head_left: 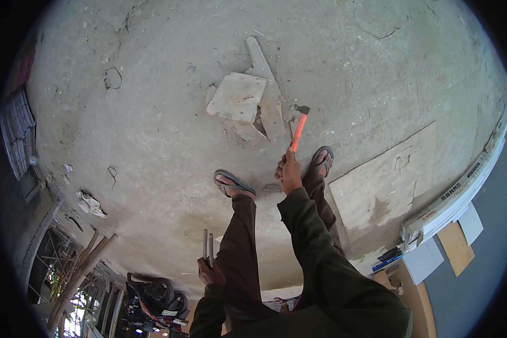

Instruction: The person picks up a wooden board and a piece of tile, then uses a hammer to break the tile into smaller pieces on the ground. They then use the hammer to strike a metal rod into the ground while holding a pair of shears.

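My right hand grips a hammer with an orange handle and a dark steel head, held out over the concrete floor in front of my sandalled feet. The hammer head points toward a pile of broken flat tile pieces lying on the floor. My left hand hangs by my left leg and holds two thin grey metal rods that stick forward. Both arms are in dark green sleeves.
A large flat slab lies on the floor to the right. Long white boxes and boards are stacked along the right wall. A crumpled rag, wooden poles and a dark motorbike sit at lower left.
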Available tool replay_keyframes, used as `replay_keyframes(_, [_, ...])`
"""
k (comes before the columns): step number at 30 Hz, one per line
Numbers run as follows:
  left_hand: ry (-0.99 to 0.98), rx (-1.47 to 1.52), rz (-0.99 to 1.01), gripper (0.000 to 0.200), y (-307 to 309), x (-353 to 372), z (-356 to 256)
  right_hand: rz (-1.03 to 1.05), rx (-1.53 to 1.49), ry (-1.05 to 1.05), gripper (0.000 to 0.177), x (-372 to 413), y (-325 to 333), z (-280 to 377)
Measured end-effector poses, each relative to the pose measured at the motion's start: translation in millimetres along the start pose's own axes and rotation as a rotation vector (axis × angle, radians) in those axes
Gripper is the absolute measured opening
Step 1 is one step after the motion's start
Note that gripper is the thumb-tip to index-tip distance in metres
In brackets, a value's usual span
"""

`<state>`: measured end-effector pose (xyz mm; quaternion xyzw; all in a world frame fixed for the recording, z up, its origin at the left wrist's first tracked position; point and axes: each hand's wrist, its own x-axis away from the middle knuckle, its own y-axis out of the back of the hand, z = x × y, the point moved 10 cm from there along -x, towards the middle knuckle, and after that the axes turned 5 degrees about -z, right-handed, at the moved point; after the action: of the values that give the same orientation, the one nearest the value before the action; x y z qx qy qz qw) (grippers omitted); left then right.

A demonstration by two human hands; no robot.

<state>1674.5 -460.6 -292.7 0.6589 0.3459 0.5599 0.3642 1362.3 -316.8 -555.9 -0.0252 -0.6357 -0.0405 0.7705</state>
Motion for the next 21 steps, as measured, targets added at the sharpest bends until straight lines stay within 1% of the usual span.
replay_keyframes(1, [0.015,0.028,-0.002,0.016,-1,-4,0,-0.093,-0.102,0.095,0.036,-3,40,23])
replay_keyframes(2, [0.018,0.035,-0.008,0.016,-3,-7,1,-0.086,-0.098,0.100,0.036,-8,26,20])
replay_keyframes(4, [0.016,-0.004,-0.010,0.016,-4,-2,6,-0.143,-0.242,0.024,0.034,-16,-12,-12])
replay_keyframes(6, [0.028,-0.005,-0.005,0.016,-7,-4,3,-0.193,-0.407,-0.042,0.033,-23,-39,-29])
replay_keyframes(7, [0.048,-0.014,0.009,0.015,-5,-2,5,-0.197,-0.408,-0.046,0.033,-19,-36,-30])
replay_keyframes(11, [0.038,0.061,0.010,0.015,-1,-6,7,0.085,0.013,-0.086,0.034,4,-33,-19])
replay_keyframes(13, [0.038,0.038,-0.002,0.014,-1,-10,10,-0.166,-0.097,0.180,0.035,1,44,36])
replay_keyframes(14, [0.045,0.038,0.000,0.014,-1,-10,10,-0.166,-0.090,0.178,0.035,-11,41,34])
replay_keyframes(16, [0.061,0.070,-0.009,0.014,0,-7,6,-0.259,-0.758,0.105,0.032,-39,45,23])
replay_keyframes(17, [0.060,0.072,-0.010,0.014,-2,-9,5,-0.257,-0.759,0.107,0.032,-44,32,12])
replay_keyframes(19, [0.044,0.036,0.007,0.015,-2,-6,5,0.006,-0.298,-0.177,0.031,-29,-59,-54])
replay_keyframes(20, [0.049,0.049,-0.003,0.015,-7,-8,5,0.151,-0.052,-0.308,0.030,-22,-92,-74])
replay_keyframes(21, [0.078,0.049,0.024,0.015,-5,-4,14,0.149,-0.044,-0.319,0.030,-14,-82,-79])
